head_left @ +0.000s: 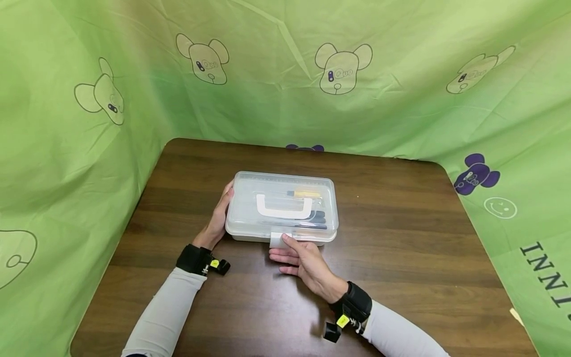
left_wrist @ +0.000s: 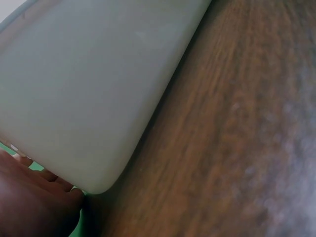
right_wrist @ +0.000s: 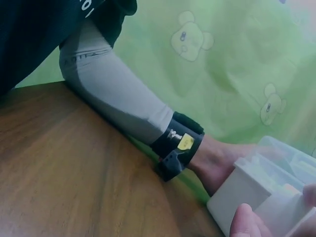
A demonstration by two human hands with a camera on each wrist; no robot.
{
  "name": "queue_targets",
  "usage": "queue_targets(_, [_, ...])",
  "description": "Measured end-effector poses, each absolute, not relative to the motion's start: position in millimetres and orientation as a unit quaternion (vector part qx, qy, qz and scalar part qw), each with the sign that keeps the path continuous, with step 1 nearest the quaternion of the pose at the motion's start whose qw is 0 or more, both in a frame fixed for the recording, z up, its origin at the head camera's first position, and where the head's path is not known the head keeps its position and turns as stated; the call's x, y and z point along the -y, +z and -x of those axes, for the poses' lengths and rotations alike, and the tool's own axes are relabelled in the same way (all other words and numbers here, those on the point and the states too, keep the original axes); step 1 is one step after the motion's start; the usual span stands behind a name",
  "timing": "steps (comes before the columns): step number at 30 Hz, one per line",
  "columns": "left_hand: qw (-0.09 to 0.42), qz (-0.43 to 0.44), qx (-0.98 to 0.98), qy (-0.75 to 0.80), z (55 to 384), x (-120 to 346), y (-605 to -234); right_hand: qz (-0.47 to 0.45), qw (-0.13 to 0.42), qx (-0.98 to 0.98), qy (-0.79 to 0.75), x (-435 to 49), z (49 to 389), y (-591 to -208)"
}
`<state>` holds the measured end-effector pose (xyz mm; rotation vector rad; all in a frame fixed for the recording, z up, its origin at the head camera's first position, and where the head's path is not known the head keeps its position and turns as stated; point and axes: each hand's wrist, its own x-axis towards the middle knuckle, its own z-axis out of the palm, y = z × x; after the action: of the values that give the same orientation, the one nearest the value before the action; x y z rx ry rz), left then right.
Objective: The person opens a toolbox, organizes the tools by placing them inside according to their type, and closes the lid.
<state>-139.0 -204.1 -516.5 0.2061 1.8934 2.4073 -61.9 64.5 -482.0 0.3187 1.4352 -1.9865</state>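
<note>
A translucent plastic box (head_left: 250, 186) with a clear lid and a white carry handle (head_left: 285, 214) sits on the table. Through its lid show a yellow-handled item (head_left: 307, 194) and several dark, pen-like items (head_left: 312, 220). My left hand (head_left: 218, 218) rests along the box's left side, fingers extended towards the back corner; their tips are partly hidden. At the front, my right hand (head_left: 310, 265) pinches the white latch (head_left: 276, 241), thumb on top and fingers below. In the right wrist view, thumb (right_wrist: 309, 195) and a finger (right_wrist: 244, 222) flank the latch.
The brown wooden table (head_left: 401, 238) extends around the box. Green cloth (head_left: 267, 109) printed with bear heads hangs behind and along both sides. A small pale object (head_left: 516, 316) lies at the table's right edge. Both wrists wear black camera straps.
</note>
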Motion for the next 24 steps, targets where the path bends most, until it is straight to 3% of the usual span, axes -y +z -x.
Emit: queue_targets(24, [0.054, -0.080, -0.621, 0.778, 136.6, 203.8, -512.5, -0.183, 0.368, -0.410, -0.814, -64.8, 71.0, -468.3])
